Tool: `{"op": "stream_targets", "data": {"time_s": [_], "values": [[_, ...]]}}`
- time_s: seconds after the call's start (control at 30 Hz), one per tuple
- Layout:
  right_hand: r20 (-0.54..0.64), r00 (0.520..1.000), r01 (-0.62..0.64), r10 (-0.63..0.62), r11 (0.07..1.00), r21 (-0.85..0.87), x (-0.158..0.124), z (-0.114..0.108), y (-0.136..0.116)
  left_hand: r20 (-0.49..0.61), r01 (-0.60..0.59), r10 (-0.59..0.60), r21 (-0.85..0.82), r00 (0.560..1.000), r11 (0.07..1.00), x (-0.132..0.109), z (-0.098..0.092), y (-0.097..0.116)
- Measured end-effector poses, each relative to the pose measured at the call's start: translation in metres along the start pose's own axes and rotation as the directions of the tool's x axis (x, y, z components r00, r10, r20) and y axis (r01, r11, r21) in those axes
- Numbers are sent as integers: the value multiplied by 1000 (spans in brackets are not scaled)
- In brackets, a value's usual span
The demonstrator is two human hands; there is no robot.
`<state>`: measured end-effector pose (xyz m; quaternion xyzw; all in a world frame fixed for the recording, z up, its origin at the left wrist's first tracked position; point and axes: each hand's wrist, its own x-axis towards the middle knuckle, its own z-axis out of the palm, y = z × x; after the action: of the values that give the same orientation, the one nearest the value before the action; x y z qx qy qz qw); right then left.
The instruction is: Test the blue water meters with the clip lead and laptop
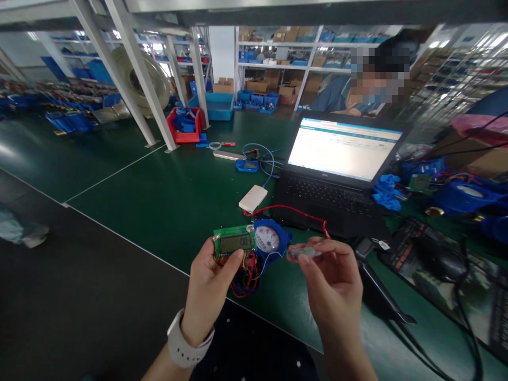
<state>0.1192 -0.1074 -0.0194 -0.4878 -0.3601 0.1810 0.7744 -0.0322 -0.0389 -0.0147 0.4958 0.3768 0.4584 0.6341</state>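
My left hand (210, 283) is closed on a green circuit board (235, 243), thumb on its lower edge; the small screen faces up and shows digits. Right beside the board is a blue water meter (267, 238) with a round white dial. Yellow, red and dark wires (249, 272) hang below the board. My right hand (337, 283) pinches a small grey connector-like piece (304, 252), its exact kind unclear. A thin pale wire runs from the meter side toward this piece. The red cable (293, 208) from a white box (253, 198) reaches down to my right fingers.
An open laptop (333, 185) stands behind the meter. To the right lie a black handheld device (379, 288), a mouse (440, 259) and blue meters (464, 196). Farther back are a red bin (186, 135), metal posts (138, 74) and a seated person (337, 95).
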Motion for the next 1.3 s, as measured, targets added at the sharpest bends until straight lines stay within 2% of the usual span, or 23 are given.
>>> {"op": "stream_targets", "data": {"time_s": [0.1, 0.27, 0.5, 0.83, 1.03, 1.3], "values": [[60, 997, 55, -48, 993, -107, -1, 14, 4, -22, -6, 6, 7, 1000, 1000, 0, 3, 2], [100, 989, 135, -112, 955, -264, -3, 23, 12, -47, -31, 32, 29, 998, 999, 3, 7, 6], [166, 968, 235, -190, 919, -316, -6, 28, 13, -93, -76, 84, 82, 992, 994, 3, 9, 8], [231, 941, 323, -248, 863, -389, -6, 29, 14, -106, -82, 91, 86, 990, 993, 2, 10, 5], [276, 908, 416, -316, 770, -485, -6, 30, 13, -136, -73, 112, 263, 984, 962, -1, 9, 1], [267, 911, 410, -314, 760, -505, -5, 28, 12, -72, -199, 259, 458, 963, 866, -3, 10, 2]]}}
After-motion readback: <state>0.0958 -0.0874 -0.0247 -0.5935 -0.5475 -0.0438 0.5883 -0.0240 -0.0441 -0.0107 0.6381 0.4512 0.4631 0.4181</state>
